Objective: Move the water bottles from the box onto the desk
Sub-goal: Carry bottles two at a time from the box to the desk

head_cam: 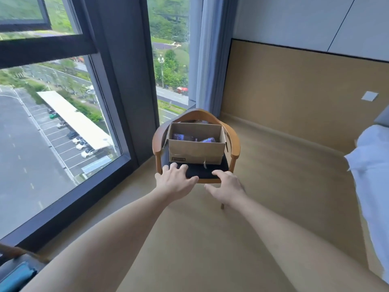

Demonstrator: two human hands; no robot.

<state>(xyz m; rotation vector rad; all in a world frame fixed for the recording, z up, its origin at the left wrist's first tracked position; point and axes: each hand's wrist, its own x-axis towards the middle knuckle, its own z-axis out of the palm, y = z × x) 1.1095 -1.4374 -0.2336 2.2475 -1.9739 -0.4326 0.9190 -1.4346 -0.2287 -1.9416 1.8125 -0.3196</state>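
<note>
— Where are the water bottles [194, 138] from your hands?

— Ahead of both, past my fingertips, lying down inside the open cardboard box [196, 151]. The box sits on the dark seat of a wooden armchair [233, 144], and its near wall stands between my hands and the bottles.

— Which way do they point?

— I can make out two with purple labels, both on their sides, long axes running roughly across from my left hand's side to my right's. Which end is the cap I cannot tell.

— And your hands?

— My left hand [173, 182] is spread wide, fingers straight, over the seat's front edge; whether it touches I cannot tell. My right hand [226, 189] is loose, gripping nothing. A big window [63, 127] lies off my left hand, a white bed [370, 165] off my right.
</note>
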